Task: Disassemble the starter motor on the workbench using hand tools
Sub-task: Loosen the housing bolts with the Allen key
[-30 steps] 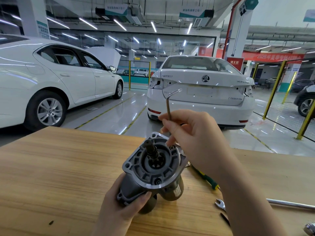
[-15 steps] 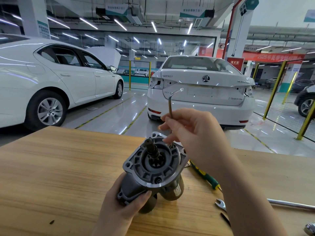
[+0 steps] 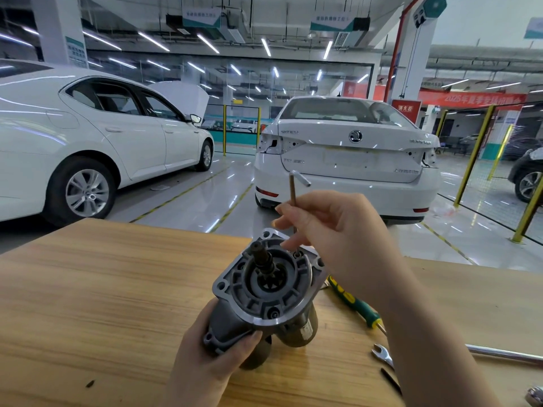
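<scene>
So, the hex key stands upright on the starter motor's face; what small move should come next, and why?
Probably twist the hex key to loosen that screw. Its long leg stands upright, its tip seemingly seated at the flange's far rim; the right hand pinches it, and the left hand grips the body of the starter motor, steadying it.
</scene>
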